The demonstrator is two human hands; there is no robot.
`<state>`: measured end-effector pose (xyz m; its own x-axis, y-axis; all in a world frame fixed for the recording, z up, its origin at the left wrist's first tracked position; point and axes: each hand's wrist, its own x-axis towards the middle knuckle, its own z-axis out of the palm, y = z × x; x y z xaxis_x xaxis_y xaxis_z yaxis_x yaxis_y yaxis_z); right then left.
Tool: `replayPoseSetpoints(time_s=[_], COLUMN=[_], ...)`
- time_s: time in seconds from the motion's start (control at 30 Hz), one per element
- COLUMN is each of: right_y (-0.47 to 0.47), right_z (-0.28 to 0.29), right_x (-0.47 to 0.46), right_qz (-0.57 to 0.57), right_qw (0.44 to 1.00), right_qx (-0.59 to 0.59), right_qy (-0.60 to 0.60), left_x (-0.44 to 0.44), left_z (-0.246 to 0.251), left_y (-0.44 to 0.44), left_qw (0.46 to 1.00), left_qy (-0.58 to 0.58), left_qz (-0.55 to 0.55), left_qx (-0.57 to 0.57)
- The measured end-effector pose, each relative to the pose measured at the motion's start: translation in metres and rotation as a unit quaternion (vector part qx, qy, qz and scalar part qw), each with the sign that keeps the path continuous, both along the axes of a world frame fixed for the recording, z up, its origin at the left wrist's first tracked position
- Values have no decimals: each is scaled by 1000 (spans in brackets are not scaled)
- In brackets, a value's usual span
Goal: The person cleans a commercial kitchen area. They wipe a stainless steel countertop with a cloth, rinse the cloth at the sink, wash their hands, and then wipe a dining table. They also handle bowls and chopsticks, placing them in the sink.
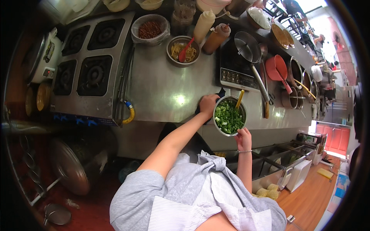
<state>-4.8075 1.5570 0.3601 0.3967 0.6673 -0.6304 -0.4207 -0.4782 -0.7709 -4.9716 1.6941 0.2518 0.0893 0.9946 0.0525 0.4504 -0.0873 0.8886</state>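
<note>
A metal bowl (246,118) of chopped green onions (228,117) is in front of me at the counter's near edge, a yellow-handled utensil (239,99) standing in it. My right hand (243,138) grips the bowl's near rim, thumb and fingers pinching it. Just left of the bowl, my left hand (208,104) presses on a dark cloth (221,93) that lies on the steel counter (162,95). The bowl hides part of that cloth. Farther back stands a metal bowl (183,64) of pale strips with a red spoon (186,51).
A gas stove (94,75) with several burners stands left. Behind are a plastic-lined tub (150,29) of reddish-brown bits and squeeze bottles (216,39). An induction cooker (237,78), a long-handled pan (248,47), a red dipper (276,68) and metal pots (290,96) occupy the right.
</note>
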Motion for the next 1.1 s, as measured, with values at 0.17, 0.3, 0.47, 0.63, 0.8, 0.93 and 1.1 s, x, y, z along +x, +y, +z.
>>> replayPoseSetpoints(time_s=[0.17,0.3,0.47,0.63,0.8,0.93,1.1], right_y=[5,14,27,37,40,39,35], right_z=[0,-3,-7,-13,-15,-17,-17], right_x=[8,7,3,4,3,4,8], right_qz=[13,36,67,104,99,103,107], right_qw=[1000,999,997,994,995,994,994], right_qx=[14,13,6,2,-12,-29,-25], right_qy=[6,17,25,27,15,21,12], left_x=[-105,-201,-245,-223,-222,-230,-240], left_z=[29,31,39,31,-4,-25,-25], left_y=[14,1,-61,-75,-61,-38,-21], left_qw=[937,903,961,934,957,964,941], left_qy=[-247,-342,178,323,255,210,182], left_qz=[219,257,185,125,106,157,281], left_qx=[-111,-36,-105,-87,-89,-47,-55])
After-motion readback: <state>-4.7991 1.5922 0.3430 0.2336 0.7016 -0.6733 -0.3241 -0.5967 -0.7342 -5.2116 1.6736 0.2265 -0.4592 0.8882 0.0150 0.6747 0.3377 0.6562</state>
